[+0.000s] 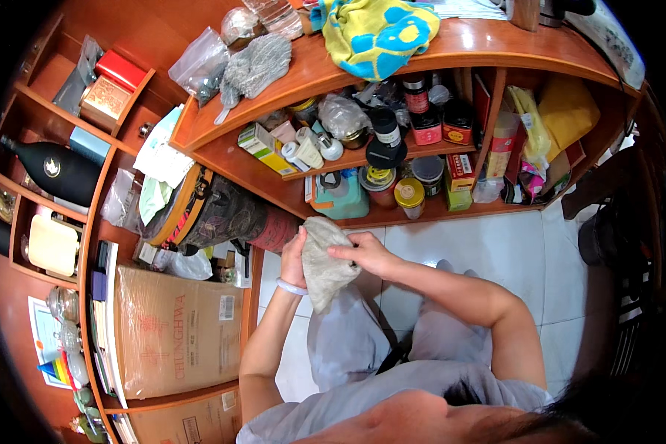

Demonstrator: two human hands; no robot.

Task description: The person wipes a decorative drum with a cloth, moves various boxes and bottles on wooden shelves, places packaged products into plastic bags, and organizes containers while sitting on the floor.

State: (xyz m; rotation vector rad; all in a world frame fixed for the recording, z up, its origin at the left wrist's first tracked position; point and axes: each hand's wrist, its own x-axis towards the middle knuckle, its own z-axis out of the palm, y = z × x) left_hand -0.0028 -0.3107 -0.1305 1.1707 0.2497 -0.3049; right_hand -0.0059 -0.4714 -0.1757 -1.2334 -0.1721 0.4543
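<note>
A pale grey-beige cloth (324,266) hangs in folds between my two hands, above my lap. My left hand (295,260), below which a pale bangle (292,287) circles the wrist, grips the cloth's left edge. On the other side, my right hand (371,255) pinches the cloth with thumb and fingers. Something small and dark shows at the cloth's edge under the right hand; I cannot tell what it is. Just beyond the cloth is the red lower part of a dark patterned cylindrical bag (227,213) with orange trim.
Ahead, a curved wooden desk (477,47) bears a yellow-and-blue cloth (380,36) and a grey cloth (258,64). Its shelves hold jars, bottles and a turquoise container (339,195). Leftward, a wooden cabinet holds a black bottle (55,166) and a large wrapped cardboard box (177,333).
</note>
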